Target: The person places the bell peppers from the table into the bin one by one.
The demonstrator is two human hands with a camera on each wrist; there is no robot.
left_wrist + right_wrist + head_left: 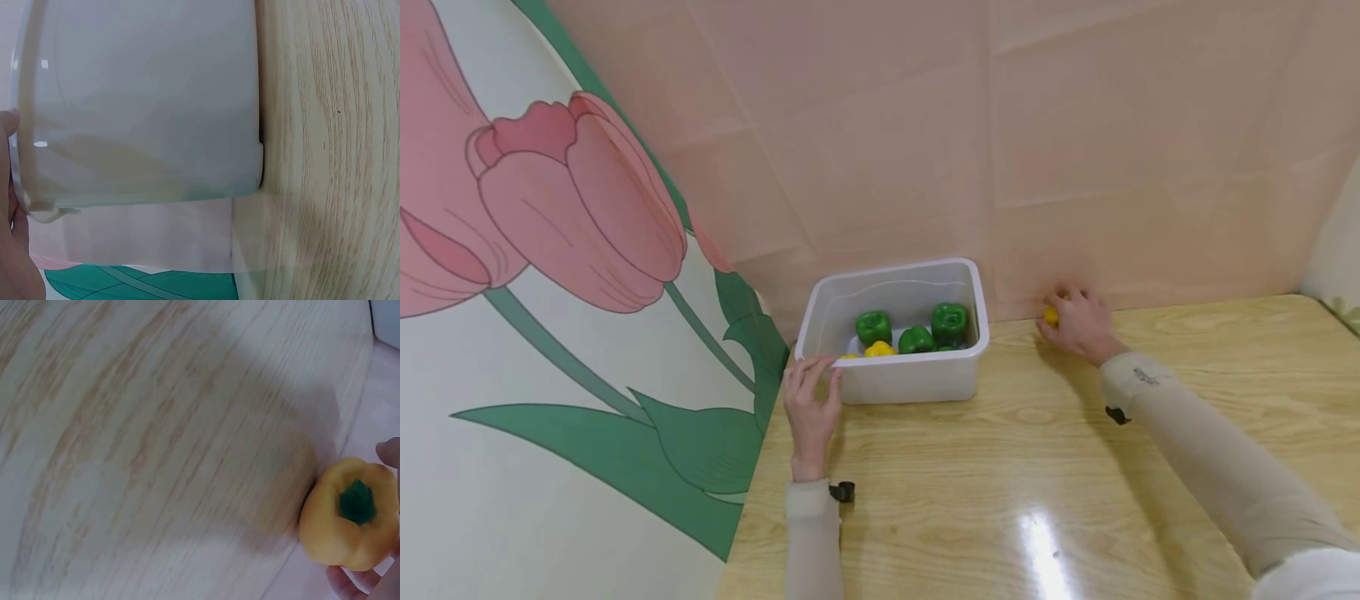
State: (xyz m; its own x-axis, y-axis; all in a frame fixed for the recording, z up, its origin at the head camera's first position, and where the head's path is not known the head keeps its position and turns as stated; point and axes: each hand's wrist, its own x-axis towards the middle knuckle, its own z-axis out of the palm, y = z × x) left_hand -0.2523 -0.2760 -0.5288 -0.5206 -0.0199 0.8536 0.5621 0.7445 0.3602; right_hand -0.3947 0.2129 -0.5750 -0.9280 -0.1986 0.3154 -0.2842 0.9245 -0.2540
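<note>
My right hand (1078,323) holds a yellow bell pepper (350,515) at the back of the table, its green stem showing in the right wrist view. Fingers and thumb lie on opposite sides of the pepper, which is mostly covered by the hand in the head view. Over on the left, my left hand (811,407) grips the front left corner of a pale plastic bin (910,381) by its rim. Inside the bin lie several green bell peppers (950,322) and yellow peppers (880,349), partly hidden by the front wall.
The bin stands on a wood-grain table (970,483), close to a pinkish sheet (887,150) hanging along the back. A wall with painted tulips (580,200) borders the left side. Another pale wall (1333,242) is at the far right.
</note>
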